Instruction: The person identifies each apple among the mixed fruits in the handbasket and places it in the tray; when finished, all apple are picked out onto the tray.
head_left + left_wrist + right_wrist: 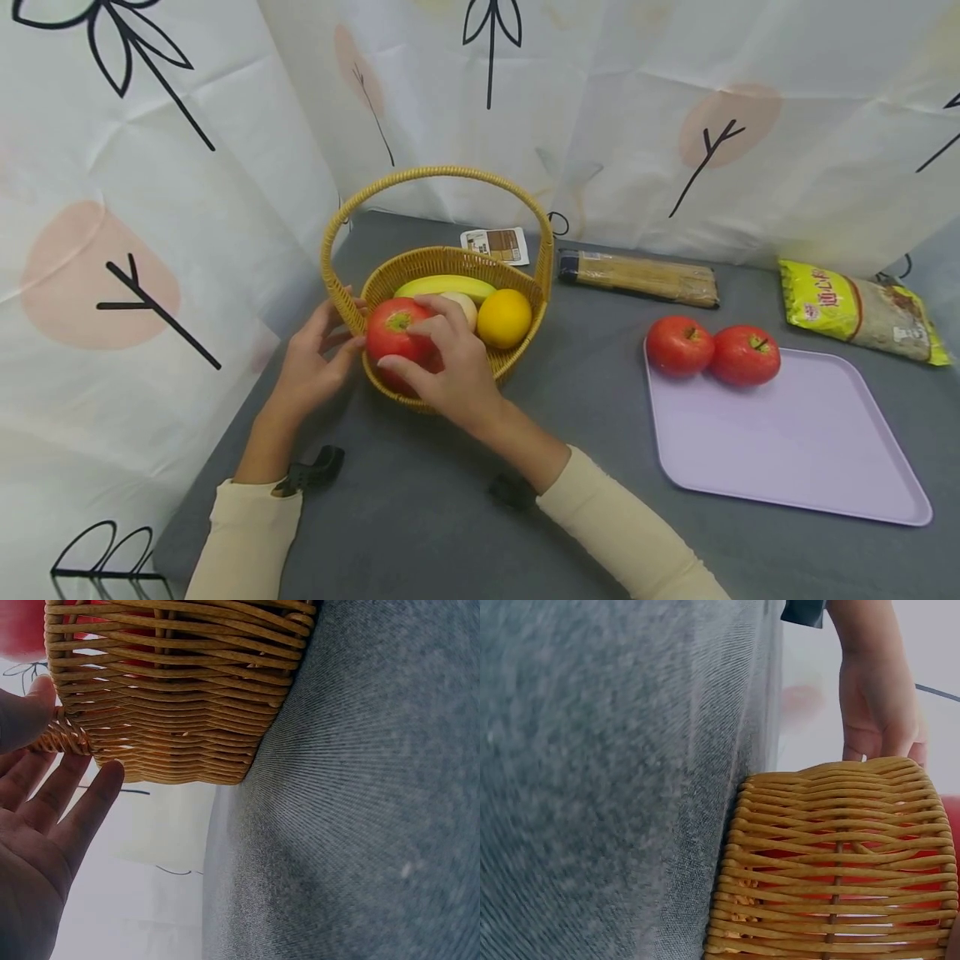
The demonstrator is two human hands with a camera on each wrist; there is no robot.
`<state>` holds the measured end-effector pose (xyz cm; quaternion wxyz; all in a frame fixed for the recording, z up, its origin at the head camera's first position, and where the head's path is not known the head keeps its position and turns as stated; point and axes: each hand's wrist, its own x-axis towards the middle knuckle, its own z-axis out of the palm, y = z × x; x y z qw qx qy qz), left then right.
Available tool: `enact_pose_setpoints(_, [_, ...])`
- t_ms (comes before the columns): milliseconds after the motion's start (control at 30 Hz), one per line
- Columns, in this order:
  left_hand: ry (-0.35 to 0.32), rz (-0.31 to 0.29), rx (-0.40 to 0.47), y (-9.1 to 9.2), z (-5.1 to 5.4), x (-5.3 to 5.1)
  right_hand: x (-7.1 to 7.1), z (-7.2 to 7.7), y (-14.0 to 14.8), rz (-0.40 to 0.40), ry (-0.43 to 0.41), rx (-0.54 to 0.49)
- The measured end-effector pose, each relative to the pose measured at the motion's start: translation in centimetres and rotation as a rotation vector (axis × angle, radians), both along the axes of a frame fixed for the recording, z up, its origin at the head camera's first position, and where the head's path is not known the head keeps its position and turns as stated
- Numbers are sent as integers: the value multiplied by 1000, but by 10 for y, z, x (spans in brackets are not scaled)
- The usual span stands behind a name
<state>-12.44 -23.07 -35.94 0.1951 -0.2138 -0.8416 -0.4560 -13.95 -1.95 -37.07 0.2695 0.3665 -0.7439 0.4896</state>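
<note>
A wicker basket (438,172) with a tall hoop handle stands on the grey table. My left hand (315,367) holds its left side where the handle meets the rim; in the left wrist view, thumb and fingers lie on either side of the woven band. Over the front left of the basket, my right hand (461,375) grips a red apple (386,329) between thumb and fingers. Another red fruit shows below it, mostly covered. Also inside are a banana (450,286), an orange (504,319) and a pale round item, partly hidden by the right hand.
Two red apples (679,346) sit at the back left corner of a lilac tray (795,442) on the right. Behind are a small packet (497,245), a pack of noodle-like sticks (639,277) and a yellow food bag (862,312). Patterned white cloth hangs behind and left.
</note>
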Motion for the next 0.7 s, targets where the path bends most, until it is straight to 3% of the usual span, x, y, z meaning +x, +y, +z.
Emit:
enact_pose_setpoints(233, [9,-8,4,0,-1,-2,0,0,4,49,-59,-105])
enact_pose_setpoints(700, [19,-16,21,0,1,-1,10,8,31,33,-118,-130])
